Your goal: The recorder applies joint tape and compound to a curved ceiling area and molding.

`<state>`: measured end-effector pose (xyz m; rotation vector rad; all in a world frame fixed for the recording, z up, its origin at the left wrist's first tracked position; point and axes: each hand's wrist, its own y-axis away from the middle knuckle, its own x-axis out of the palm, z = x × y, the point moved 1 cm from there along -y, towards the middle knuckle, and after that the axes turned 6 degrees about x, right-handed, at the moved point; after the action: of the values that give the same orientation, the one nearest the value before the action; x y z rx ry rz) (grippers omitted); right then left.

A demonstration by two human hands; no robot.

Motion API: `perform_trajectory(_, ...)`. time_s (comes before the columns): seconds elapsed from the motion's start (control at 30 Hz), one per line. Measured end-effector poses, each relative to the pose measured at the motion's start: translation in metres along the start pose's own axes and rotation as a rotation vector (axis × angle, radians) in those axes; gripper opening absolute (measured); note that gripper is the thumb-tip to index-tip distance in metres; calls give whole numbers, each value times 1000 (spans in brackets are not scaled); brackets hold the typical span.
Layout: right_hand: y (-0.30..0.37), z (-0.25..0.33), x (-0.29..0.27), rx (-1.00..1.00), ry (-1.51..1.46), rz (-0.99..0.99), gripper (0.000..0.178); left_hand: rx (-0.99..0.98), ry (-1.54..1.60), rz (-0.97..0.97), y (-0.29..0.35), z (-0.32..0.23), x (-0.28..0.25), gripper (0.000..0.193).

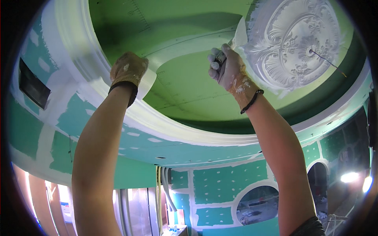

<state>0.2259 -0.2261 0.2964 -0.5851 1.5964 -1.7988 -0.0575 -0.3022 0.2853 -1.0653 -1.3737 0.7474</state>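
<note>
Both my arms reach up to a green recessed ceiling panel. My right hand, smeared with white plaster, is closed round the handle of a putty knife. The putty knife's blade points up beside the left edge of a white ornate ceiling medallion. Further left, my left hand is closed in a fist with white specks on its back. A pale flat blade shows beside it, overlapping the inner edge of the white ring moulding; its handle is hidden by the fist.
A wire hangs from the medallion's centre. A dark rectangular opening lies at left. Beyond are green wallboards with white filled joints, a round opening, grey pipes and a bright lamp at right.
</note>
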Motion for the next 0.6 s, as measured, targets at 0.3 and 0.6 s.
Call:
perform_trajectory(0.3,35,8,-13,75,170,-140,35,-43,28,-38,-4,-2,-7,40)
perform_trajectory(0.6,66,-35,-10,196,224,-79,40,392,-845,-232,-42,85,74,29)
